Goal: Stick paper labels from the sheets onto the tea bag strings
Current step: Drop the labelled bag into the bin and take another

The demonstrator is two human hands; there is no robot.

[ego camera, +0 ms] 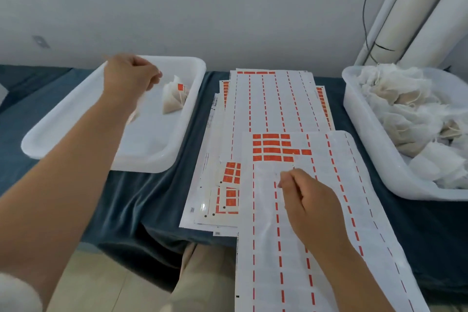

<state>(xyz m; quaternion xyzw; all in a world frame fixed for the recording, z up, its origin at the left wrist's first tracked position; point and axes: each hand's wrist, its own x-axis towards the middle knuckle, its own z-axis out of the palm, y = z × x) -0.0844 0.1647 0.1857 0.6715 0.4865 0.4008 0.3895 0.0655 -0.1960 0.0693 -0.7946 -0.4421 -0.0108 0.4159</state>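
Right fingertips are drawn close together, thumb against forefinger, touching the front sheet; whether a label sits between them is too small to tell. The right hand rests low on the stripped part of that sheet, just below the remaining red labels.

Over to the left hand: its fingers are curled above the left tray, with a blurred pale bag just under the wrist. I cannot tell if the hand grips it.

1 finished tea bag lies in that tray with a red tag on its string. The unlabelled tea bags are heaped in the right tray, well apart, and more sheets lie between the 2 trays.

Handling, as I judge it: the labels are thin, light and sticky, so lift 1 by a corner with a nail. The bags look soft and nearly weightless, and the mesh looks easy to snag. Pinch the string near its free end, not the pouch.
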